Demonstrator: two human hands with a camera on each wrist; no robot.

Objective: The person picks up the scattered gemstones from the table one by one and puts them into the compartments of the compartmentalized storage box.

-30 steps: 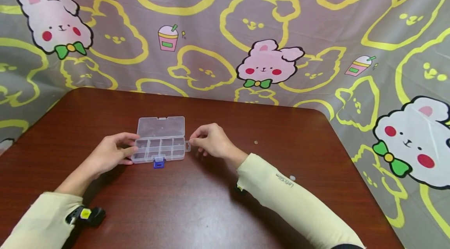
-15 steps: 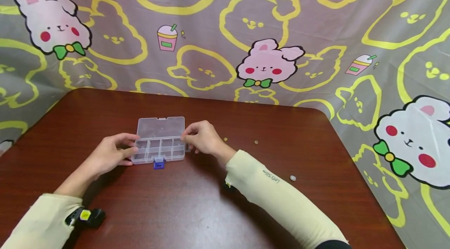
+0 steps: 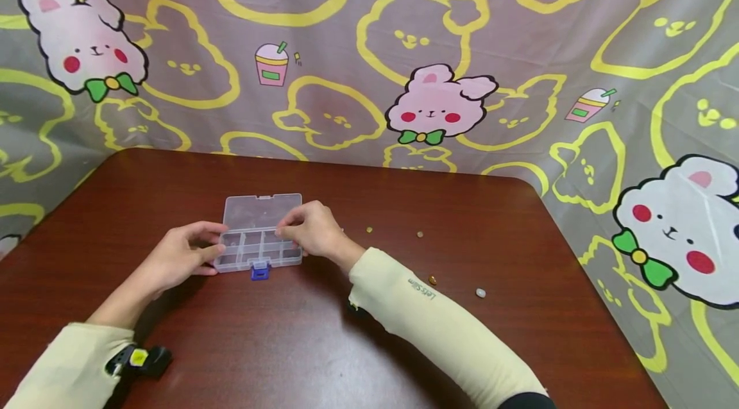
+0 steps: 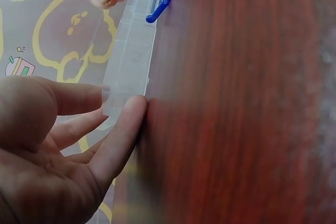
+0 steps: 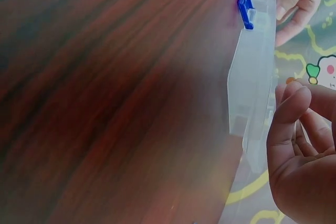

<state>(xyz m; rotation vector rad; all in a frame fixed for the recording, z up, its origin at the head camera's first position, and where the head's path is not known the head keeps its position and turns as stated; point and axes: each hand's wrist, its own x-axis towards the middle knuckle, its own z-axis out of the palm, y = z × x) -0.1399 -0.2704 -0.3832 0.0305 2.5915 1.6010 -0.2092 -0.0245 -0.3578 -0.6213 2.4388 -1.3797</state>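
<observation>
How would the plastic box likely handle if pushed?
The box probably slides easily: its plastic looks thin, and the table has a sheen. Tipping seems unlikely, since it sits low and wide. Its lid, folded open behind, might flap.

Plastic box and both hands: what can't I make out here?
Head: the right hand covers part of the plastic box.
Left wrist: right hand cut off by the top edge; it hides part of the orange piece.
Right wrist: left hand cut off by the top edge.
Head: loose pieces too small to identify.
</observation>
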